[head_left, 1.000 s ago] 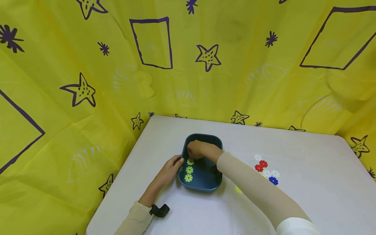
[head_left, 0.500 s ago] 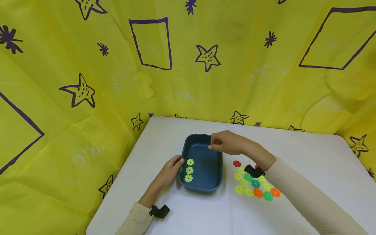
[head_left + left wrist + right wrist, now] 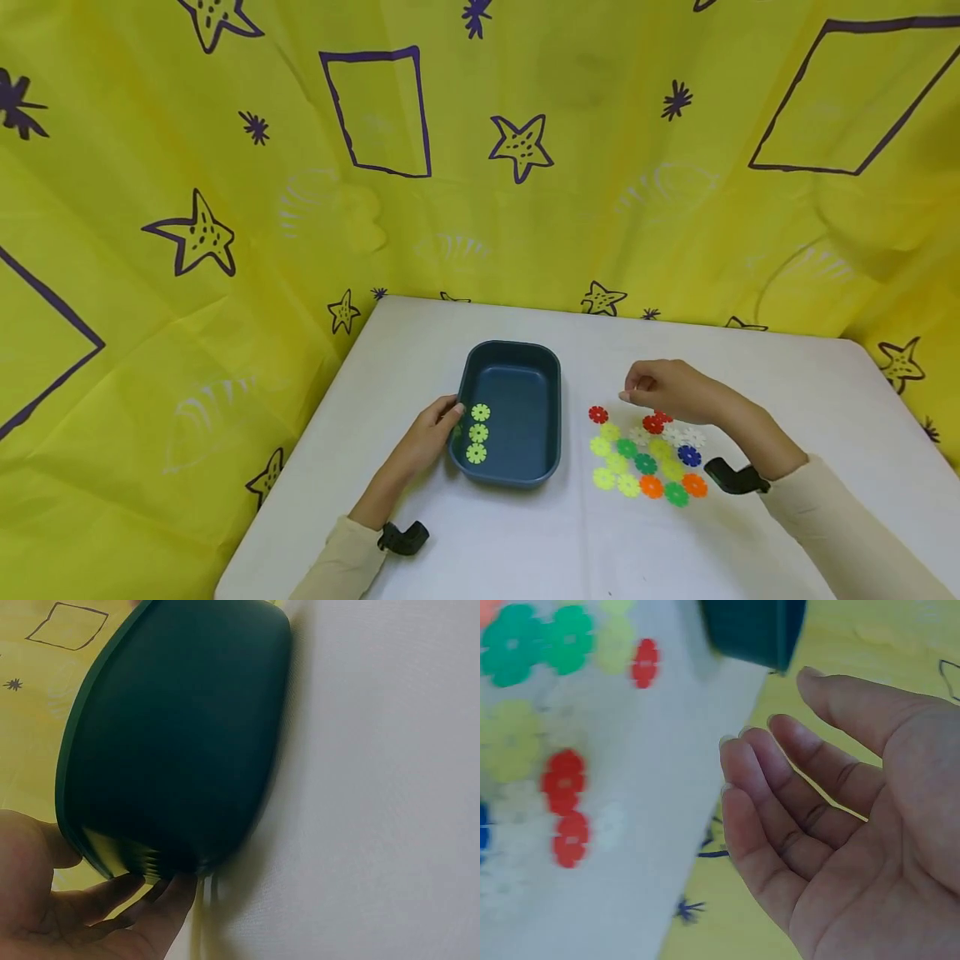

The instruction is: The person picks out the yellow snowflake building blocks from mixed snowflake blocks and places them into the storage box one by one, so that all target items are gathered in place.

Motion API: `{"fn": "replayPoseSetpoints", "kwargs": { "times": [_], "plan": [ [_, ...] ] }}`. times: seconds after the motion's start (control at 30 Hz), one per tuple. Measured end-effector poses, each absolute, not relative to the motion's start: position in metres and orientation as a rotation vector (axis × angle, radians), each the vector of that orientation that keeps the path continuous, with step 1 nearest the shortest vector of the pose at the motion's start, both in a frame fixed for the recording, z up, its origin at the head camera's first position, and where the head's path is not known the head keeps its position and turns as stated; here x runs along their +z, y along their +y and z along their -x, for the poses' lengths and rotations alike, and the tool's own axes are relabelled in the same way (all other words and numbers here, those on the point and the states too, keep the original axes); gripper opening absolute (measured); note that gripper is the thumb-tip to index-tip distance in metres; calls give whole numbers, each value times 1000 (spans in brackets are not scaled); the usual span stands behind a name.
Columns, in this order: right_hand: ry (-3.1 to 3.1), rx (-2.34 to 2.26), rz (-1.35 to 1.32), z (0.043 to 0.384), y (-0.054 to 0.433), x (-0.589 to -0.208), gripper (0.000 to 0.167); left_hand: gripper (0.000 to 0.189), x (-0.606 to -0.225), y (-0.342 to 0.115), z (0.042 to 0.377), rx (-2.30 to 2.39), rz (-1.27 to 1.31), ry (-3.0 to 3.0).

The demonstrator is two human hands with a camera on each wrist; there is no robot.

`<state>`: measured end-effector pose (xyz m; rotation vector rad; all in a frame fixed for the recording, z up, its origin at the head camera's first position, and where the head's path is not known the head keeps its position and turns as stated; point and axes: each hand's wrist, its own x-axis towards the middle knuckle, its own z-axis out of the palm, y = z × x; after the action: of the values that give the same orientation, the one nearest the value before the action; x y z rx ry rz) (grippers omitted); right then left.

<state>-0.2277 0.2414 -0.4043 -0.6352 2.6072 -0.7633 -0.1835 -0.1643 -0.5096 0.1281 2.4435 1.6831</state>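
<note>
A dark teal rectangular tray (image 3: 521, 421) sits on the table, and three yellow-green notched discs (image 3: 478, 432) lie in a line along its left side. My left hand (image 3: 427, 437) holds the tray's left wall, thumb at the rim; in the left wrist view its fingers (image 3: 154, 919) reach round the outside of the wall. To the right, my right hand (image 3: 678, 392) hovers over the far side of a spread of loose discs. Its fingers (image 3: 757, 832) are bent loosely with nothing between them and the thumb. Nearest below it are red discs (image 3: 653, 425).
The spread right of the tray also has yellow discs (image 3: 617, 464), green discs (image 3: 646, 463), orange discs (image 3: 651, 487), white discs and a blue disc (image 3: 689, 455). A yellow patterned cloth (image 3: 525, 233) hangs behind and left of the white table (image 3: 517, 542).
My right hand has come up out of the tray and moved right, over the loose discs. My left hand keeps its hold on the tray. The head view has shifted slightly.
</note>
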Motion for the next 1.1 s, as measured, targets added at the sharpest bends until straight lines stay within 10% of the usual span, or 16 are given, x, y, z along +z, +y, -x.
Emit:
{"fn": "replayPoseSetpoints", "kwargs": {
  "times": [1.1],
  "plan": [
    [2620, -628, 442, 230, 229, -470, 27, 56, -507, -163, 181, 1688, -118, 2440]
  ]
}}
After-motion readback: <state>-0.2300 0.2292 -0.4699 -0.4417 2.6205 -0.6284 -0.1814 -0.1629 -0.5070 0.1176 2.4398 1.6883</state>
